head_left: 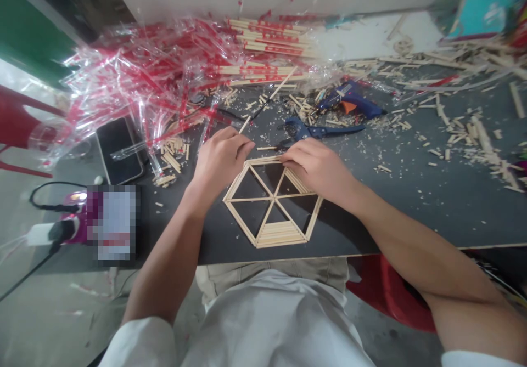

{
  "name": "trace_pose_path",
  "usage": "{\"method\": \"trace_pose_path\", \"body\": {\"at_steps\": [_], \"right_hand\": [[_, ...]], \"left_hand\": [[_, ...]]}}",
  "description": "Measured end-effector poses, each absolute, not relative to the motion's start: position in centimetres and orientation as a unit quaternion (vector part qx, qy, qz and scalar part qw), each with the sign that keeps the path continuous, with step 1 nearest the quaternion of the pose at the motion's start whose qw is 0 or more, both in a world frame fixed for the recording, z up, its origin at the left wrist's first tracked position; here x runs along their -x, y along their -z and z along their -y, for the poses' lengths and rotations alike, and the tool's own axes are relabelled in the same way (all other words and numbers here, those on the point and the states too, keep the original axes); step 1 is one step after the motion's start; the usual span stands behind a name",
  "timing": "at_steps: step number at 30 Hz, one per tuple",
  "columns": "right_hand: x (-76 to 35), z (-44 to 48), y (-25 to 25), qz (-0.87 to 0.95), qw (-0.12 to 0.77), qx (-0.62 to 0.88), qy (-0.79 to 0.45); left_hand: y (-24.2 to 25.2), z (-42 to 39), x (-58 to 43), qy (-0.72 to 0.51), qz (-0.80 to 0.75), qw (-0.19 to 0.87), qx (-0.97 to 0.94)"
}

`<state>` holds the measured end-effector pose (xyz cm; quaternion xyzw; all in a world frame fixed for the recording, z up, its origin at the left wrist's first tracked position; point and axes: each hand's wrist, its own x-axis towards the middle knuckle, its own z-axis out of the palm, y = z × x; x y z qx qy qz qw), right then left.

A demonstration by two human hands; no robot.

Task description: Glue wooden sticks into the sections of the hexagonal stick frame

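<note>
A hexagonal frame (273,198) of glued wooden chopsticks lies flat on the dark table, with spokes meeting at its centre. Its near section and its right upper section are partly filled with parallel sticks. My left hand (224,156) is closed at the frame's upper left corner, and a thin chopstick (244,125) sticks up from its fingers. At the upper right corner, my right hand (315,167) has its fingers curled onto the frame, hiding that edge. Just beyond the right hand lie blue cutters (321,130); a short stick piece (267,148) rests between the hands.
A blue glue gun (349,101) lies behind the cutters. Clear and red wrappers (164,71) heap at back left, beside bundled chopsticks (275,43). Cut scraps (473,136) litter the right. A phone (120,150) and a purple power strip (80,219) are at left.
</note>
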<state>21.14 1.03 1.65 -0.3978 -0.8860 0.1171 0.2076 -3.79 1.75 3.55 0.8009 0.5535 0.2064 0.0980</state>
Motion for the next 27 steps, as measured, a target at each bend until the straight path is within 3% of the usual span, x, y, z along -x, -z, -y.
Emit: {"method": "trace_pose_path", "body": {"at_steps": [7, 15, 27], "right_hand": [[-20.9, -1.1, -1.3, 0.888, 0.227, 0.387, -0.102], [-20.8, -1.3, -0.8, 0.883, 0.255, 0.383, -0.094], [-21.4, -1.7, -0.6, 0.835, 0.3, 0.441, -0.134]], "left_hand": [[-3.8, -1.6, 3.6, -0.179, -0.547, 0.102, -0.811], [-2.5, -0.7, 2.0, -0.182, -0.414, 0.061, -0.89], [-1.7, -0.4, 1.1, -0.206, -0.41, 0.002, -0.889]]}}
